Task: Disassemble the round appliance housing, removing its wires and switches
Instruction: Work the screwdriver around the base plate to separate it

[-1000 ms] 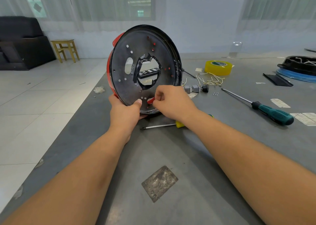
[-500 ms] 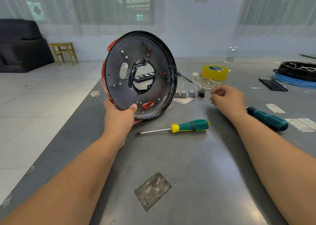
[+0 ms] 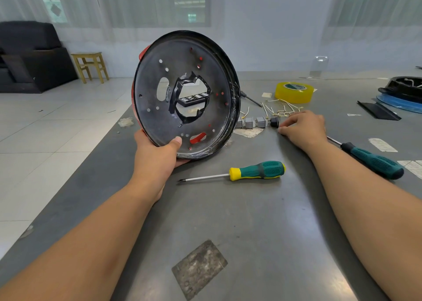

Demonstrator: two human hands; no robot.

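Hands (image 3: pixel 157 154) (image 3: pixel 302 128) apart, housing (image 3: pixel 186 95) at table (image 3: pixel 262 220) edge

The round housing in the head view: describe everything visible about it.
The round housing is a shallow black dish, apparently metal, with a raised rim and red showing behind its left edge and through small holes. Its face carries scattered holes, an oval slot, a red-backed slot near the bottom and a jagged central opening. It stands on edge, tilted, its lower rim at the grey table. The left hand grips its bottom edge, thumb on the face.
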